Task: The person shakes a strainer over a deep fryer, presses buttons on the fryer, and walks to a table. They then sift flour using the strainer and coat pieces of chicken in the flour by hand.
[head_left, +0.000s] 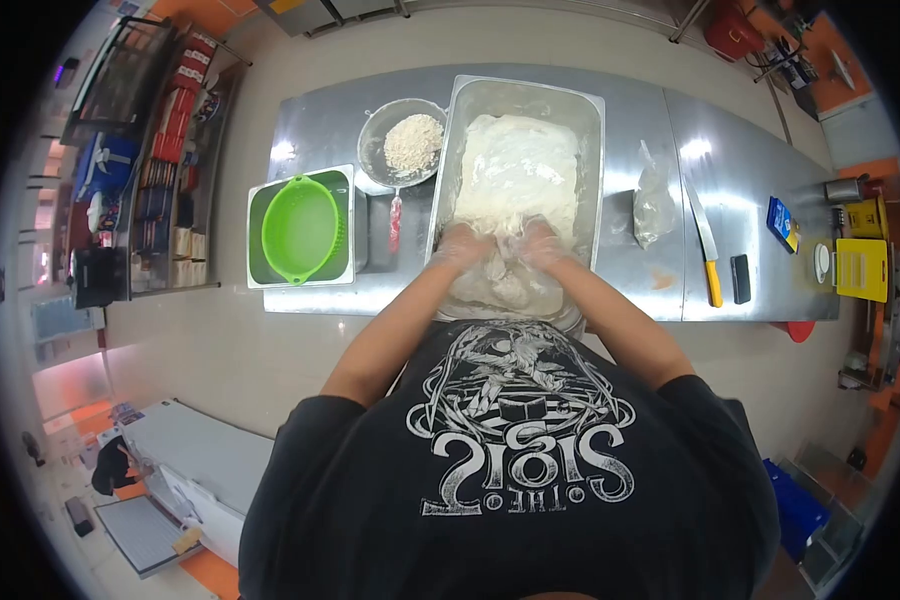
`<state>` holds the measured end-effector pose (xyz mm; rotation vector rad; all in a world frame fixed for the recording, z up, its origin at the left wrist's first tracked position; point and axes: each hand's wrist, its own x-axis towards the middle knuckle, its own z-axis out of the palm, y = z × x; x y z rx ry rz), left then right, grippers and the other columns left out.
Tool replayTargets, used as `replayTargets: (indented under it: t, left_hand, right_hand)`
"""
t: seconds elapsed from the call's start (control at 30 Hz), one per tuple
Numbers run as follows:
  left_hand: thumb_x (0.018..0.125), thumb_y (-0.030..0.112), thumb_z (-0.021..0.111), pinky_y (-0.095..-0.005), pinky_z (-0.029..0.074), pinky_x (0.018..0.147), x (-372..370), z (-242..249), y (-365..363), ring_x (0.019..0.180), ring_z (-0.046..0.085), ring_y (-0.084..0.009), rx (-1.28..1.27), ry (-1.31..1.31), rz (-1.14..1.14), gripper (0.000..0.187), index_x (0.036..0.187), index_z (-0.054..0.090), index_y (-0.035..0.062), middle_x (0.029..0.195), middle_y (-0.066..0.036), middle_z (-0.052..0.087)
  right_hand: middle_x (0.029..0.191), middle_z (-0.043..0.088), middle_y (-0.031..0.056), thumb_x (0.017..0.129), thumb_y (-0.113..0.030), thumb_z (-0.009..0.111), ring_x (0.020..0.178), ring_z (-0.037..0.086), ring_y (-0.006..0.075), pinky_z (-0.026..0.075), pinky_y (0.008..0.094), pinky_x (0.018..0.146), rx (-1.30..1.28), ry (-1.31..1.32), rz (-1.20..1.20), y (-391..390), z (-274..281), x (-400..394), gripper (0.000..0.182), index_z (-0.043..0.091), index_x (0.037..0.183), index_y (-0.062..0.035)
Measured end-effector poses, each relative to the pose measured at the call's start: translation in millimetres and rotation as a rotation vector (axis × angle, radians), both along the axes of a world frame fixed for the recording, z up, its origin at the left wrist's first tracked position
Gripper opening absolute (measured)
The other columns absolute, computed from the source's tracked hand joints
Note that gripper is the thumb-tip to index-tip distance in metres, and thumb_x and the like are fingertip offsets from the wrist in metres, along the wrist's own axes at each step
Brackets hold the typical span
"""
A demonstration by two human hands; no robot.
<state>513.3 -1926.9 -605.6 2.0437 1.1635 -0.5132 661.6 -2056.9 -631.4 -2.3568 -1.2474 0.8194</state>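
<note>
A big mass of pale, wet dough (520, 160) fills most of a deep metal tub (602, 140). My left hand (464, 245) and my right hand (539, 244), both in clear plastic gloves, are side by side at the dough's near edge. Their fingers are closed into the dough, partly buried, and a loose lump (511, 288) of it hangs between and below them. Left of the tub, a sieve (368, 150) with a red handle holds a heap of pale flakes or crumbs (413, 143).
At the left, a green colander (270, 225) sits in a metal pan (254, 205). On the right of the steel table (620, 290) lie a plastic bag (652, 210), a long knife (707, 240) with a yellow handle, a black phone (740, 278) and a blue packet (783, 224).
</note>
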Motion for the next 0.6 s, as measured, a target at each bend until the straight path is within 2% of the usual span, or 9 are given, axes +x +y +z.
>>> replayTargets:
  t: [0.1, 0.2, 0.3, 0.37, 0.4, 0.43, 0.5, 0.6]
  left_hand:
    - [0.091, 0.055, 0.054, -0.0469, 0.044, 0.102, -7.4, 20.6, -8.9, 0.12, 0.057, -0.0432, 0.208, -0.097, -0.139, 0.075, 0.12, 0.06, -0.0138, 0.13, -0.034, 0.056]
    - [0.096, 0.058, 0.048, -0.0469, 0.046, 0.098, -2.4, 34.6, -22.0, 0.112, 0.061, -0.0396, 0.215, -0.214, 0.128, 0.071, 0.119, 0.063, -0.007, 0.126, -0.029, 0.061]
    - [0.095, 0.067, 0.044, -0.0459, 0.048, 0.095, 20.0, -67.1, -15.5, 0.104, 0.065, -0.0338, -0.329, -0.565, 0.73, 0.075, 0.124, 0.064, 0.0014, 0.118, -0.02, 0.067]
    - [0.095, 0.069, 0.043, -0.0451, 0.05, 0.096, 36.9, -40.6, -33.0, 0.105, 0.064, -0.0292, -0.86, -0.822, 1.041, 0.073, 0.124, 0.063, 0.0049, 0.116, -0.015, 0.067]
    - [0.094, 0.07, 0.042, -0.0447, 0.05, 0.096, 42.2, -21.4, -37.4, 0.106, 0.064, -0.0269, -1.134, -0.946, 1.174, 0.073, 0.123, 0.062, 0.0067, 0.115, -0.013, 0.067]
    - [0.094, 0.071, 0.042, -0.0446, 0.05, 0.097, 41.6, -6.6, -40.3, 0.107, 0.063, -0.0273, -1.118, -0.993, 1.203, 0.074, 0.125, 0.061, 0.0069, 0.115, -0.013, 0.067]
    - [0.093, 0.073, 0.04, -0.0443, 0.05, 0.099, 45.1, 20.2, -48.4, 0.111, 0.061, -0.0283, -1.102, -1.079, 1.246, 0.077, 0.127, 0.059, 0.0073, 0.117, -0.014, 0.066]
    - [0.091, 0.076, 0.04, -0.0465, 0.05, 0.099, 24.4, 53.8, -48.4, 0.11, 0.062, -0.0295, -1.387, -1.22, 1.121, 0.08, 0.13, 0.057, 0.0075, 0.117, -0.014, 0.066]
  right_hand:
    - [0.111, 0.068, 0.0251, 0.093, -0.042, 0.059, 0.105, 0.065, 0.0383, 0.049, 0.0427, 0.093, -0.064, 0.22, 0.008, -9.8, 98.9, 23.3, 0.051, 0.065, 0.11, 0.0062]
    - [0.119, 0.068, 0.0182, 0.098, -0.036, 0.052, 0.111, 0.063, 0.0332, 0.045, 0.0391, 0.098, 0.276, 1.168, -0.65, -14.2, 34.7, 40.3, 0.044, 0.063, 0.12, 0.0017]
    - [0.127, 0.065, 0.0138, 0.102, -0.035, 0.046, 0.117, 0.061, 0.0312, 0.041, 0.0378, 0.103, 0.504, 1.331, -0.712, -12.7, 15.1, 20.7, 0.044, 0.059, 0.128, -0.0028]
    - [0.129, 0.062, 0.0212, 0.104, -0.037, 0.04, 0.121, 0.056, 0.037, 0.037, 0.0451, 0.108, 0.45, 0.754, -0.419, 2.4, 14.9, -14.5, 0.049, 0.054, 0.132, 0.0004]
    - [0.13, 0.06, 0.0237, 0.104, -0.038, 0.039, 0.123, 0.054, 0.0386, 0.036, 0.0467, 0.108, 0.488, 0.57, -0.305, 7.5, 15.3, -26.6, 0.05, 0.053, 0.132, 0.0018]
    - [0.13, 0.059, 0.0261, 0.105, -0.038, 0.037, 0.124, 0.053, 0.0402, 0.036, 0.0483, 0.109, 0.526, 0.374, -0.21, 12.9, 15.7, -38.5, 0.051, 0.052, 0.131, 0.0032]
    - [0.131, 0.057, 0.0284, 0.105, -0.038, 0.037, 0.126, 0.051, 0.041, 0.038, 0.0471, 0.107, 0.718, 0.173, -0.088, 12.5, 14.0, -43.2, 0.051, 0.055, 0.125, 0.0058]
    - [0.132, 0.054, 0.0295, 0.103, -0.037, 0.041, 0.127, 0.05, 0.0411, 0.04, 0.0466, 0.105, 0.069, 0.311, -0.282, 26.9, 4.4, -2.0, 0.047, 0.059, 0.12, 0.0027]
